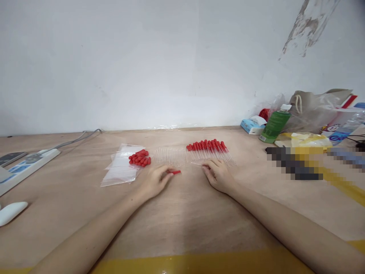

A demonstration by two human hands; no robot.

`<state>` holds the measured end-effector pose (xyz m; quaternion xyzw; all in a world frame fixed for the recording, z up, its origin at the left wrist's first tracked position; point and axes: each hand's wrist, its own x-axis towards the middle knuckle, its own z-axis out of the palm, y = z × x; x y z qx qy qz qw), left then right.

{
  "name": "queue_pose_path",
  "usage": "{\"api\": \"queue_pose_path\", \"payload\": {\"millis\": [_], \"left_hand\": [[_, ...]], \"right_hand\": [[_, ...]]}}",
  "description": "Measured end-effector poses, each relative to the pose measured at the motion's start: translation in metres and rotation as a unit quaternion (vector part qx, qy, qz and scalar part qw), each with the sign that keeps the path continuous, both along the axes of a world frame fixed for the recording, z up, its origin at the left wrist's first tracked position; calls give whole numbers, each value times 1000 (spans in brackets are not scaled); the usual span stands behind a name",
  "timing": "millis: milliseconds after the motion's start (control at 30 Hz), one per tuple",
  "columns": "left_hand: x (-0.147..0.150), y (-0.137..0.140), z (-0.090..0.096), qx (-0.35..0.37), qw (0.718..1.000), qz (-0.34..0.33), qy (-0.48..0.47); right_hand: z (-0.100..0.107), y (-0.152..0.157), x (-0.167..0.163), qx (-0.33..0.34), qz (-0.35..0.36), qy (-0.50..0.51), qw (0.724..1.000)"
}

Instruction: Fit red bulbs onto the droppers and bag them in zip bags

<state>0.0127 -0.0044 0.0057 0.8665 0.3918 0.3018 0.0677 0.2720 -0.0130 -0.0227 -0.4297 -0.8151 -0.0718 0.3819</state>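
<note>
Nearby, bulb pile (139, 158) on plastic bags (119, 171); left hand (157, 180) pinching red bulb (177, 172), right hand (219, 175) clear tube (195, 164).

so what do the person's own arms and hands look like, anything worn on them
The left forearm and right forearm are both slim and bare, with no sleeve in view. The left hand and right hand wear no gloves. Neither wrist shows a watch or bracelet, and I can't make out any rings.
</note>
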Motion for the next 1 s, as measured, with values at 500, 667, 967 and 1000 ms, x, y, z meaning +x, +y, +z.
{"api": "queue_pose_path", "payload": {"millis": [500, 667, 967, 1000], "left_hand": [[26, -3, -17, -113, 989, 11, -97], [29, -5, -19, -184, 969, -31, -165], [27, -10, -20, -213, 960, -56, -170], [27, -12, -19, -205, 964, -57, -160]], "right_hand": [[-1, -5, -3, -20, 74, -26, 997], [-1, -9, -7, -24, 90, -19, 996], [5, -10, -7, -80, 120, -26, 989], [6, -10, -6, -84, 119, -34, 989]]}}
